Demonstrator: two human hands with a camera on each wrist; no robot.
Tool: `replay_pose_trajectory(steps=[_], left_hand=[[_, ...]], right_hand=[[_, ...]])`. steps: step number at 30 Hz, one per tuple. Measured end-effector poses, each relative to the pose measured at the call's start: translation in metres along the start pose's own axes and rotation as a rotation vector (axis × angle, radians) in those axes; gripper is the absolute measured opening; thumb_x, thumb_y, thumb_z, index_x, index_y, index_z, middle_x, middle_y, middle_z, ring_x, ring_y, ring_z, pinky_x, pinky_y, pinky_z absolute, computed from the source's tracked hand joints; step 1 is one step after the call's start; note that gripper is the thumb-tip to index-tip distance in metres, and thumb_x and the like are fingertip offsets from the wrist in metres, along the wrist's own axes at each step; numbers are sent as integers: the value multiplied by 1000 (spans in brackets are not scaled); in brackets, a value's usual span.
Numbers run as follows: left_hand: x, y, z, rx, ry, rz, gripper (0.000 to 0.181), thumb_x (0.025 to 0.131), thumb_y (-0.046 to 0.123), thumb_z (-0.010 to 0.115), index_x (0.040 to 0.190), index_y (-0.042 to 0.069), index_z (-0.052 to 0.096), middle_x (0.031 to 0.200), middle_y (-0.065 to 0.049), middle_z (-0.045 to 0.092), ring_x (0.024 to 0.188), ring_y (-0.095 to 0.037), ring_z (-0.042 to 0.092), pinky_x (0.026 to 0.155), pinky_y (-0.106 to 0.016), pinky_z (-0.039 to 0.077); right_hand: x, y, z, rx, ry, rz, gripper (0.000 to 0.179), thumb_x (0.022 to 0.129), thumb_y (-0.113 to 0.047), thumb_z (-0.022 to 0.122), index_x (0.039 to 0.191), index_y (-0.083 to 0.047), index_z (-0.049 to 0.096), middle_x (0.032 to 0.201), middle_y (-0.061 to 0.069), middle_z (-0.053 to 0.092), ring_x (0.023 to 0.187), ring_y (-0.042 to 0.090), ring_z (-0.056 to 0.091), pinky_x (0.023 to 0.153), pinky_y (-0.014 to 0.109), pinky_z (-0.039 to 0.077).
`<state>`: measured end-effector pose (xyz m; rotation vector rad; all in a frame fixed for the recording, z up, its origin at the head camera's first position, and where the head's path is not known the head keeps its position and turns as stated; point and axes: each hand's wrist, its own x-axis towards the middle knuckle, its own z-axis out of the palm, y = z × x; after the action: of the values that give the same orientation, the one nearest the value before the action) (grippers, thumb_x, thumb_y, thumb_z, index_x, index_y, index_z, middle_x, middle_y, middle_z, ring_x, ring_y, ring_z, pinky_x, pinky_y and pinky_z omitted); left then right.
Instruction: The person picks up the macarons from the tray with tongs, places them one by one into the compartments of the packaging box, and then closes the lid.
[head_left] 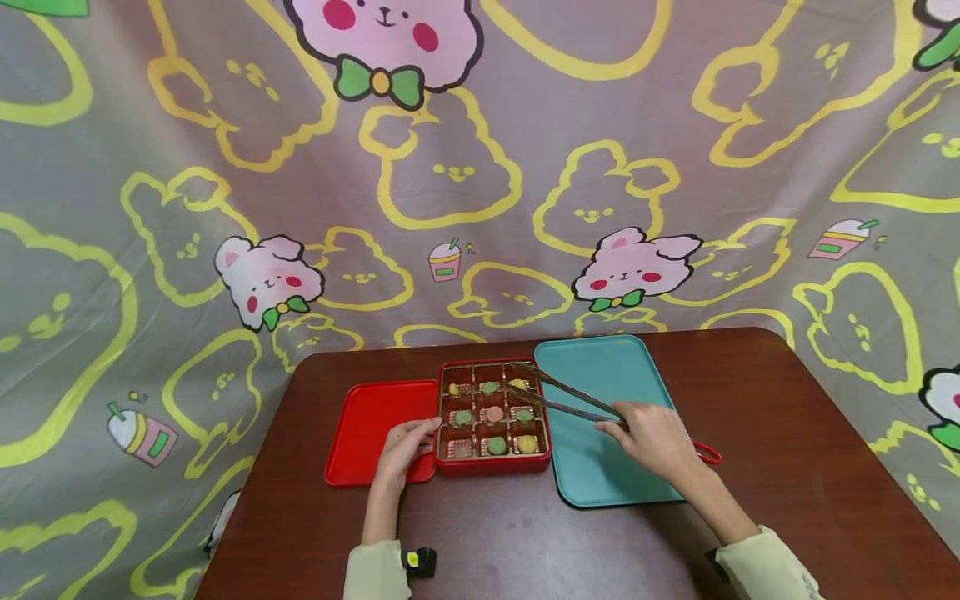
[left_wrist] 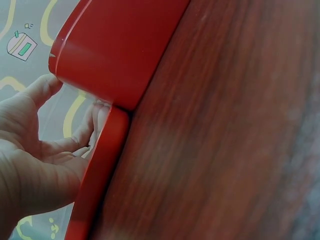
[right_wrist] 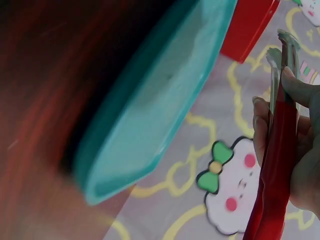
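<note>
My right hand (head_left: 652,437) grips a pair of metal tongs (head_left: 577,400) with red handles (right_wrist: 275,175). The tong tips are apart over the back right compartment of a red divided box (head_left: 491,468), close to a yellow cookie (head_left: 519,384); contact cannot be made out. Green, yellow and pink cookies lie singly in other compartments, among them a pink cookie (head_left: 493,413) in the middle one. The front left compartment shows only its ridged floor. My left hand (head_left: 405,450) touches the box's left side with its fingertips, beside a red lid (left_wrist: 107,150) lying on the table.
A teal tray (head_left: 615,450) lies right of the box, beneath my right hand and the tongs. The brown table (head_left: 780,417) reaches back to a patterned cloth (head_left: 480,183) that hangs behind and at both sides.
</note>
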<state>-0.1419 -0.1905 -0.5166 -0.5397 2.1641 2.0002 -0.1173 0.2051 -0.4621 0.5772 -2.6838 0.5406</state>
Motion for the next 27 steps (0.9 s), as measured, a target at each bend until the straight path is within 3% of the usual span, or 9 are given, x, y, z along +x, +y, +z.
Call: replay_pose_trajectory(steps=[7, 13, 19, 27], left_hand=[[-1, -1, 0, -7, -2, 14, 42, 94, 30, 77, 112, -8, 71, 87, -3, 71, 75, -13, 62, 69, -23, 54], [-1, -1, 0, -2, -3, 18, 42, 94, 30, 77, 113, -7, 71, 88, -4, 70, 77, -13, 62, 69, -23, 54], [0, -3, 0, 7, 0, 23, 42, 94, 31, 77, 114, -6, 72, 90, -4, 69, 79, -15, 62, 70, -23, 54], [0, -2, 1, 23, 6, 23, 44, 94, 32, 76, 115, -6, 72, 93, -5, 70, 82, -16, 62, 71, -23, 55]], right_hand=[[-21, 29, -13, -26, 26, 100, 39, 82, -28, 88, 73, -14, 54, 56, -8, 37, 47, 8, 35, 44, 28, 32], [-35, 52, -27, -37, 55, 224, 38, 81, -29, 90, 81, -4, 61, 57, -5, 38, 48, 12, 37, 44, 32, 32], [-50, 74, -38, -39, 63, 371, 45, 84, -33, 86, 73, -8, 51, 57, -1, 40, 53, 19, 41, 49, 37, 34], [-70, 100, -47, -36, 46, 533, 49, 89, -35, 82, 86, 6, 56, 62, 9, 51, 56, 33, 53, 52, 54, 44]])
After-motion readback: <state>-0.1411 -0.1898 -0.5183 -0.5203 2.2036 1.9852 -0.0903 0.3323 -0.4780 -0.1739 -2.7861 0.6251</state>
